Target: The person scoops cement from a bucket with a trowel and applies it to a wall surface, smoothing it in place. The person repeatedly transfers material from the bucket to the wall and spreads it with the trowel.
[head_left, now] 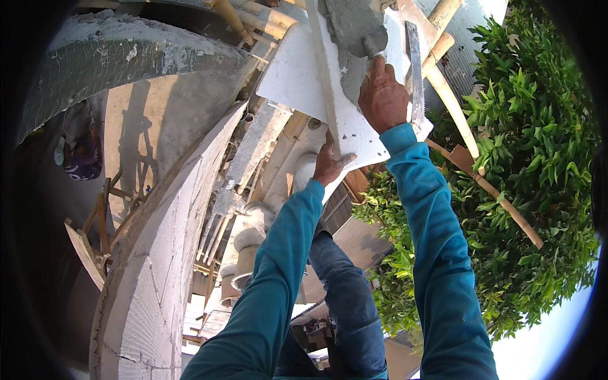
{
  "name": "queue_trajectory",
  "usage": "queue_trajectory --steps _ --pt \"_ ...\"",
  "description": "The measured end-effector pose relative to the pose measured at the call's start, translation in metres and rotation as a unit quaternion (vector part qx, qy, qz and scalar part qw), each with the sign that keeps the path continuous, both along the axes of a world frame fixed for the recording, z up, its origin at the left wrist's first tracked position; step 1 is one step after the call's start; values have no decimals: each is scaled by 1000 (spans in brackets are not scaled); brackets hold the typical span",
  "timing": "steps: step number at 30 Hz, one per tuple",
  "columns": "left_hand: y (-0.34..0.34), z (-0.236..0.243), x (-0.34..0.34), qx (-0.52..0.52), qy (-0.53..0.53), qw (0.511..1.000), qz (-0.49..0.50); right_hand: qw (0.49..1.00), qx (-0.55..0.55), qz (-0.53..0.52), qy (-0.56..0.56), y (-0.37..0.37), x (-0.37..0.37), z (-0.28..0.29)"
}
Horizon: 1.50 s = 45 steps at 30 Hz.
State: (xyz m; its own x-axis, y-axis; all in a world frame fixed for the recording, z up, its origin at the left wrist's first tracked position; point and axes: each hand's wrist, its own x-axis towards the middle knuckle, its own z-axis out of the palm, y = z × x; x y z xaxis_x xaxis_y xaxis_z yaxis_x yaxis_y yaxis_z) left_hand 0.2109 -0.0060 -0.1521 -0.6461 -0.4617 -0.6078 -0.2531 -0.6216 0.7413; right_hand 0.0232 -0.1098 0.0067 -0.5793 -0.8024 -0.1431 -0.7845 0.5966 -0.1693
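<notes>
My right hand (385, 98) is closed round the handle of a trowel (375, 44), its blade coated in wet grey mortar. Below it, grey mortar (352, 79) lies smeared along a white board (370, 140). My left hand (332, 163) wraps round the near end of that board, by a long pale strip (324, 69) running away from me. Just right of my right hand rests a long, narrow metal blade with a toothed edge (415, 69). The fingers of my left hand are partly hidden behind the board.
A curved light block wall (168, 234) rises on the left, with a mortar-crusted curved ledge (133, 60) beyond it. Bamboo poles (455, 111) cross at the upper right beside leafy branches (525, 145). Far below left, a person (82, 158) is on the lower floor.
</notes>
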Motion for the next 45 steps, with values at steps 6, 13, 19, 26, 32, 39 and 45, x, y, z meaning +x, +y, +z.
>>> queue_trajectory --steps 6,13,19,26,32,39,45 --pt "-1 0 -1 -33 -32 999 -25 995 87 -44 -5 -19 -63 -26" --pt "-2 0 3 17 -61 998 -21 929 137 -165 -303 -12 -94 28" --pt "-30 17 19 21 -34 998 -51 888 83 -196 -407 50 -91 66" --pt "-112 35 67 8 -40 992 -118 854 -63 -270 -440 91 -151 37" --pt "-169 36 98 7 -64 984 -168 860 -88 -257 -432 97 -192 -20" --pt "-170 50 97 59 -39 989 -127 908 36 -193 -371 153 -126 -61" --pt "-163 31 103 -11 -65 986 -153 938 -18 -189 -288 196 -23 -82"
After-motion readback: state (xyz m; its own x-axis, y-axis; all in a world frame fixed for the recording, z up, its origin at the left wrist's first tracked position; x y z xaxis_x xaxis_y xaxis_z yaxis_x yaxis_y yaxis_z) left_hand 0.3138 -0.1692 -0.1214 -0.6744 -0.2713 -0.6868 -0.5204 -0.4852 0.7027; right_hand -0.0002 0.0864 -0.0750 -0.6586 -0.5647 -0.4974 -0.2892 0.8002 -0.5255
